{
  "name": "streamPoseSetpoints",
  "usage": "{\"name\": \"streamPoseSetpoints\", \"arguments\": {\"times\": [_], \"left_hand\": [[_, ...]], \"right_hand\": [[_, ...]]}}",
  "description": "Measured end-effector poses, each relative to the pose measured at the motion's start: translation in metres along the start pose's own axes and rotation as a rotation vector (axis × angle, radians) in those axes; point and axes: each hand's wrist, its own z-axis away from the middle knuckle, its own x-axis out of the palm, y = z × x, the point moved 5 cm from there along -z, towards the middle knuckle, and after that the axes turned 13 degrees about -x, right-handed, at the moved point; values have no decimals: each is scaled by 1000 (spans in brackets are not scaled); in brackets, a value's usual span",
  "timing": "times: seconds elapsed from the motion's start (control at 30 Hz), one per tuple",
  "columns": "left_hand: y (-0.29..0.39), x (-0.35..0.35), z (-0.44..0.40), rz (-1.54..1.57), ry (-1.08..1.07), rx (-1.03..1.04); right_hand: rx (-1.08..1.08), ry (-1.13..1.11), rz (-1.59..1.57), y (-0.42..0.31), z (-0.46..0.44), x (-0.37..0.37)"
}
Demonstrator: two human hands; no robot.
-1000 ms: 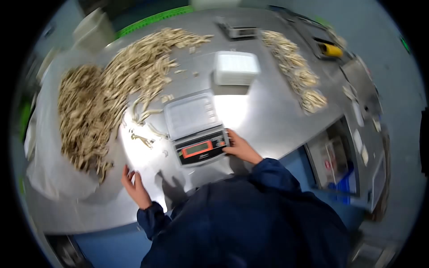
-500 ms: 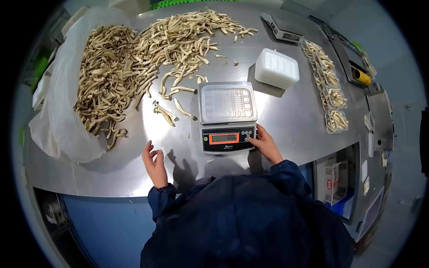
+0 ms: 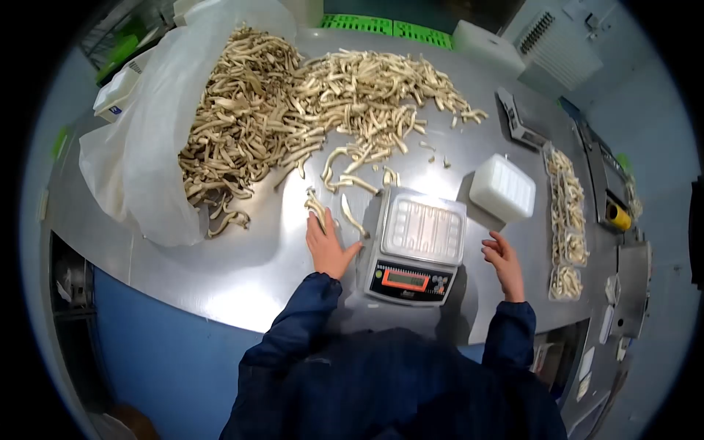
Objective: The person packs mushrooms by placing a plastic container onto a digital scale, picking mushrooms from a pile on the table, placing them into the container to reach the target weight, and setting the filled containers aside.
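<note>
My left hand (image 3: 329,248) reaches over the steel table with its fingers apart. Its fingertips are at a few loose mushrooms (image 3: 314,200); whether they touch is hard to make out. Another single mushroom (image 3: 352,215) lies between that hand and the digital scale (image 3: 411,284). On the scale's platform sits a clear plastic tray (image 3: 425,229) with nothing in it. To the right of the scale, my right hand (image 3: 504,265) hovers with loosely bent, separated fingers, holding nothing. A stack of white trays (image 3: 503,188) stands beyond it.
A large mushroom heap (image 3: 367,92) spreads across the back, partly spilling from a white plastic bag (image 3: 158,147) at left. Filled mushroom trays (image 3: 566,282) line the right side. A second scale (image 3: 521,121) and green crates (image 3: 359,24) are farther back.
My right hand has left the scale's buttons and moved off to its right. My left hand has reached forward to the loose mushrooms. The view has shifted, so the table appears moved.
</note>
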Motion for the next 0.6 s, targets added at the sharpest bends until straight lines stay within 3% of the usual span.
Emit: {"name": "streamPoseSetpoints", "arguments": {"times": [0.17,0.33,0.4,0.5,0.6], "left_hand": [[23,28,-46,-209,27,45],[40,38,-118,-139,136,35],[42,40,-144,-110,189,46],[41,32,-161,87,155,-14],[35,32,-163,326,138,-67]], "right_hand": [[-106,-142,27,-51,-78,0],[-295,-479,235,-73,-183,64],[-235,-540,260,-60,-236,87],[-316,-445,510,-29,-321,102],[-40,-312,433,-15,-370,112]]}}
